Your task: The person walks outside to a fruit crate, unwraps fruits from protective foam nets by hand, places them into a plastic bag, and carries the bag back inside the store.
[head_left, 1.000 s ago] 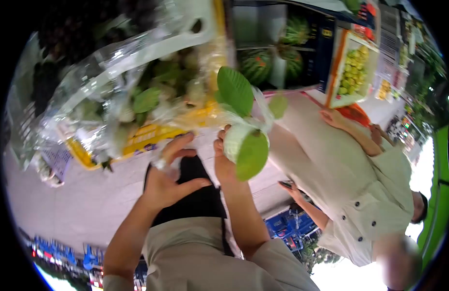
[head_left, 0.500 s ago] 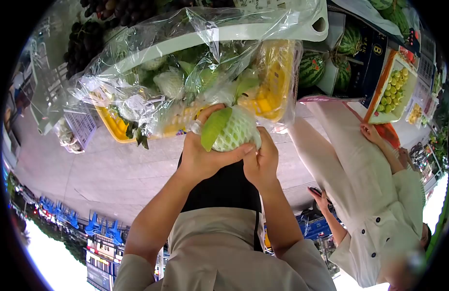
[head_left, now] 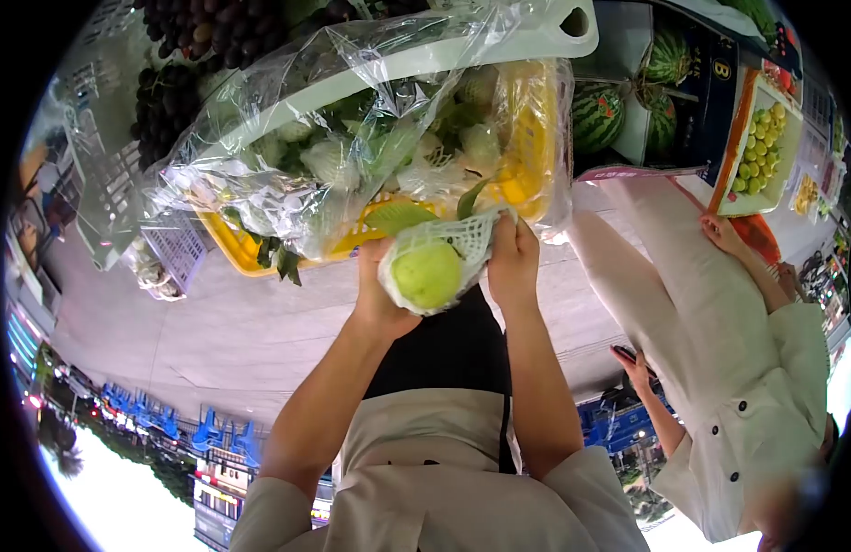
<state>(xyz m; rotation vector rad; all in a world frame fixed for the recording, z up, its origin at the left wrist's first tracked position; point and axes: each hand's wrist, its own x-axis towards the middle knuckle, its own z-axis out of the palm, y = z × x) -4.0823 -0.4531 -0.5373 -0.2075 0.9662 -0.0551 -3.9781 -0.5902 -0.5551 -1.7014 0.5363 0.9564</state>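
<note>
"Pale paving spreads below, with watermelons in a carton at the far right. Where's the fruit?"

"Centre, just on the near side of the yellow crate: a green fruit, its bare face showing through the opening of a white foam net."

"And the hands?"

"Left hand curls around the fruit's left side; right hand pinches the net's right edge."

"What could go wrong?"

"I'd judge that a hard tug from the right could tear the net, or let the smooth fruit slip through the opening and drop. A leaf on its far side might snap if it catches on the plastic film."

"What can't you make out?"

"Left fingertips are hidden behind the fruit, so I can't tell how firmly they grip. Glare on the film obscures the crate's contents. At the right, another person holds a dark object too small to name."
</note>
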